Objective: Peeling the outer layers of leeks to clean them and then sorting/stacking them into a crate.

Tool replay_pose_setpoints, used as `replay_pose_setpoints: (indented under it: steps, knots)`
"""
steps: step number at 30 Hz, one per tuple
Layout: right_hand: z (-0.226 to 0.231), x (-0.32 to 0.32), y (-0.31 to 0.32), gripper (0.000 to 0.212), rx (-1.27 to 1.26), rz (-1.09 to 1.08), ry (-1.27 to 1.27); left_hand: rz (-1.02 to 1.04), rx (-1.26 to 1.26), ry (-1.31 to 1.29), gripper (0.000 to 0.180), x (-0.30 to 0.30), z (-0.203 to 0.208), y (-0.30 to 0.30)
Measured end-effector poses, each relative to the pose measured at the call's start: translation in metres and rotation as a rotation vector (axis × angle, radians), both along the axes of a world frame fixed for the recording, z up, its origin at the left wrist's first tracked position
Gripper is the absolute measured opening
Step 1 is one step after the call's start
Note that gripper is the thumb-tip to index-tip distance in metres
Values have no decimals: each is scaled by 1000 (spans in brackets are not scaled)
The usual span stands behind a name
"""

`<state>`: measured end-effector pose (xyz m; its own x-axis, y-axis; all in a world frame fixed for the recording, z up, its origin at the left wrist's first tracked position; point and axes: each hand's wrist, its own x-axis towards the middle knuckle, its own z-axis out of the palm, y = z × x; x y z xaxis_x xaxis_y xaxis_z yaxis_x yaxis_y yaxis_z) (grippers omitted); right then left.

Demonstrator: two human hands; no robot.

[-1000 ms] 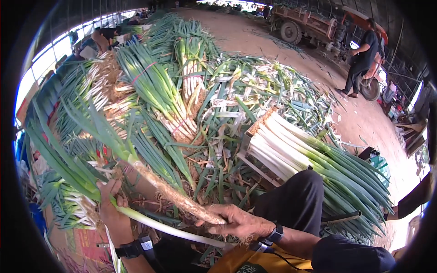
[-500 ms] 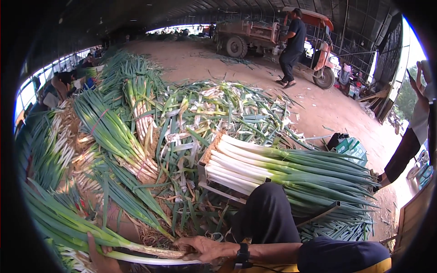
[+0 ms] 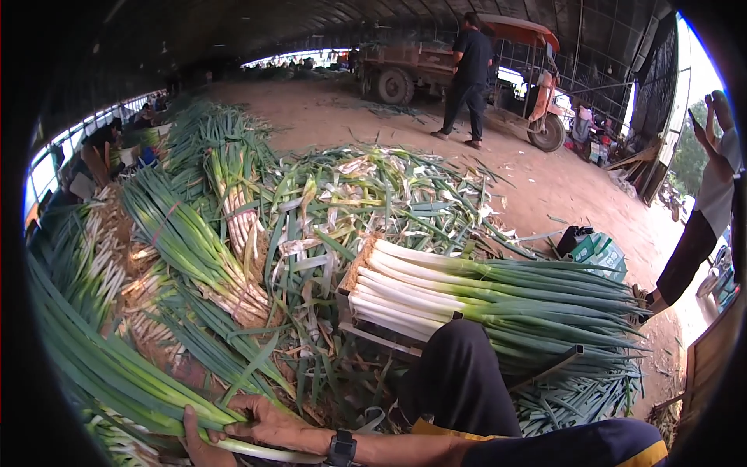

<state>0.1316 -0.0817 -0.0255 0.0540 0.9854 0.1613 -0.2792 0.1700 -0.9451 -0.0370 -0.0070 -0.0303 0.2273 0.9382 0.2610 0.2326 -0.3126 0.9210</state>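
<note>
At the lower left my left hand [image 3: 201, 444] is closed round long green onions [image 3: 132, 381], whose dark green leaves sweep up to the left edge. My right hand [image 3: 268, 424], with a dark watch on its wrist, has its fingers closed on the onions just beside the left hand. One loose leaf sticks up by those fingers. A clean white stem [image 3: 272, 452] runs out below my right forearm. Exactly which layer the right fingers pinch is hidden. To the right of my hands, cleaned green onions [image 3: 482, 300] lie stacked in a metal rack [image 3: 377, 336], roots to the left.
Stripped leaves and skins [image 3: 373, 191] lie heaped ahead. Untrimmed onion bundles [image 3: 191, 241] fill the left. My raised knee [image 3: 463, 366] is beside the rack. A green bag [image 3: 599, 253] sits beyond it. People stand near a three-wheeled truck [image 3: 498, 70] and at the right edge.
My right hand has moved left along the onion, from the root end to beside my left hand. The brownish outer stem is no longer visible, and a white stem shows. The person by the truck has moved left.
</note>
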Motion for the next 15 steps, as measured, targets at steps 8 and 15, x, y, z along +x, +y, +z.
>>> replay_pose_setpoints:
  steps: [8, 15]
  knots:
    - [1, -4, -1, 21, -2, -107, -60, 8, -120, -115, 47, 13, 25, -15]
    - [15, -6, -17, 27, 126, -271, -359, 55, -165, -147, 41, 7, 15, -17]
